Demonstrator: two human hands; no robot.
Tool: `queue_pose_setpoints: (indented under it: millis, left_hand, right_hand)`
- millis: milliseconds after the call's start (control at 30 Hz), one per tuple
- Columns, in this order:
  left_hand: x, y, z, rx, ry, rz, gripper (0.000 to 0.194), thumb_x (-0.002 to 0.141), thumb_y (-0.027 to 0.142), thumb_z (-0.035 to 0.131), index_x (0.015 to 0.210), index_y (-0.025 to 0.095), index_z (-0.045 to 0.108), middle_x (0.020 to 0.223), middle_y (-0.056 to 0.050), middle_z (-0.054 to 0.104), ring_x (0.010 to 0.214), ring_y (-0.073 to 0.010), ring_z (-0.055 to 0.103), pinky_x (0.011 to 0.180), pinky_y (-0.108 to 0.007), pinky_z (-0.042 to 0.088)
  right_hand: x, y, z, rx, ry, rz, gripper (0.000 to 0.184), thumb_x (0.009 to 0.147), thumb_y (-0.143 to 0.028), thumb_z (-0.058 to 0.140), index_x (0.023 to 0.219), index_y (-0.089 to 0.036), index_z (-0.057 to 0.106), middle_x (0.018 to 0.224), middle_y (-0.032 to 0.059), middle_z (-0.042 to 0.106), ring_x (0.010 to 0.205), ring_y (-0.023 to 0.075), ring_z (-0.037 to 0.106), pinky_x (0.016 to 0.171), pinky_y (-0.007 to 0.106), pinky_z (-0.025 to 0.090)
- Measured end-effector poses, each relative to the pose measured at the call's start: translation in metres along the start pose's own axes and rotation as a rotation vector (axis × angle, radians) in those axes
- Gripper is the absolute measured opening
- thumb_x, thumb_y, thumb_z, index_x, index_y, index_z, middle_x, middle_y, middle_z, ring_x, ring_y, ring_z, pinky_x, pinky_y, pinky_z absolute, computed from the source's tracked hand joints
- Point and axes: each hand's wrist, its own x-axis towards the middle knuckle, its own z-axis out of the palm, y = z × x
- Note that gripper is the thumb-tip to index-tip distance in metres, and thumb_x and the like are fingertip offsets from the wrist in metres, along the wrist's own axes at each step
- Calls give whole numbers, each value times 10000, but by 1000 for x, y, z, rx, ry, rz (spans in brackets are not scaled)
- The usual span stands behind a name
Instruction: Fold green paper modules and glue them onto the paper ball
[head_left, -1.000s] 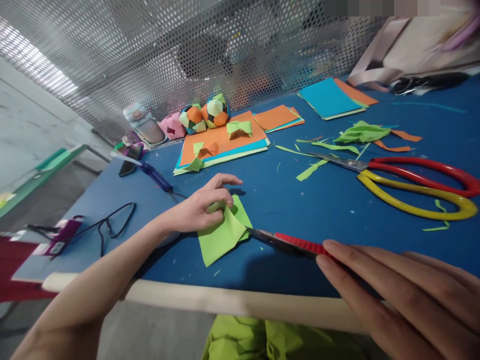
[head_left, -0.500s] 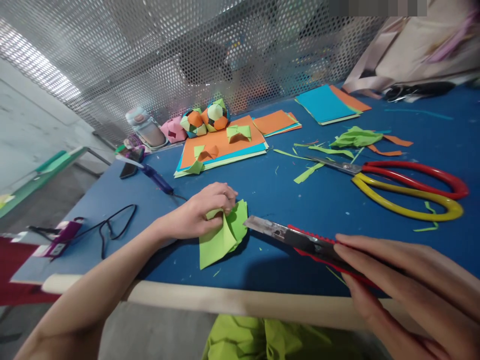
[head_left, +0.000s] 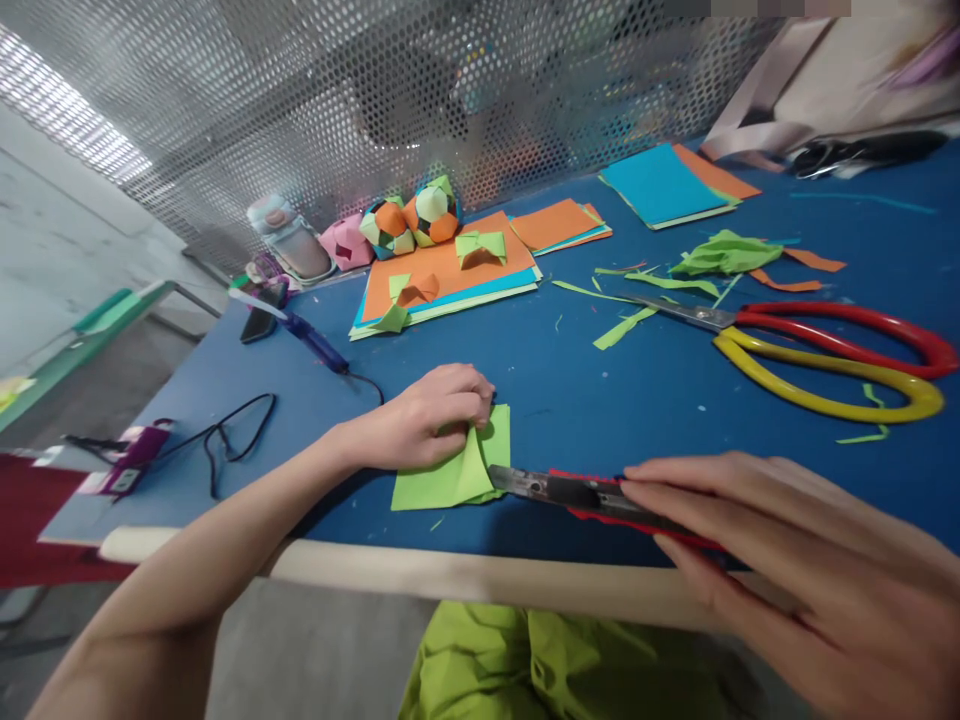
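Observation:
Near the table's front edge lies a folded sheet of light green paper (head_left: pixel 435 482), its right part lifted in a crease. My left hand (head_left: pixel 442 412) is closed on its upper part, fingers curled, pressing it to the table. My right hand (head_left: pixel 750 530) grips a red and black box cutter (head_left: pixel 592 492) that points left. The cutter's blade reaches the right edge of the paper, by the fold; its tip is partly hidden there.
Large scissors (head_left: pixel 832 350) with red and yellow handles lie at right, beside green paper scraps (head_left: pixel 724 253). Behind are stacked orange sheets (head_left: pixel 442 265), folded paper balls (head_left: pixel 433 212) and blue sheets (head_left: pixel 667 185). At left lie a blue glue gun (head_left: pixel 315 343) and a purple power strip (head_left: pixel 139 455).
The box cutter has moved left and lower, its blade now at the paper's edge instead of just off its right side. The paper has turned slightly and lies flatter under my left hand.

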Motion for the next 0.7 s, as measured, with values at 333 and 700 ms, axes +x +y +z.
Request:
queue_pose_setpoints:
  millis: [333, 700]
  left_hand:
    - [-1, -2, 4, -96, -23, 6, 265, 737, -41, 427, 863, 183, 496, 955, -97, 547, 1078, -208, 512, 911, -381, 466]
    - [-3, -4, 5, -118, -23, 0, 286, 740, -35, 419, 905, 178, 515, 982, -108, 557, 1095, -215, 516, 915, -396, 457]
  right_hand:
    - [41, 16, -3, 325, -298, 170, 217, 795, -221, 482, 859, -239, 688, 889, 18, 706, 734, 174, 672, 576, 248, 532]
    - [61, 31, -15, 413, -664, 311, 282, 822, -408, 497, 983, -293, 699, 1006, -8, 695, 828, 216, 660, 643, 282, 525]
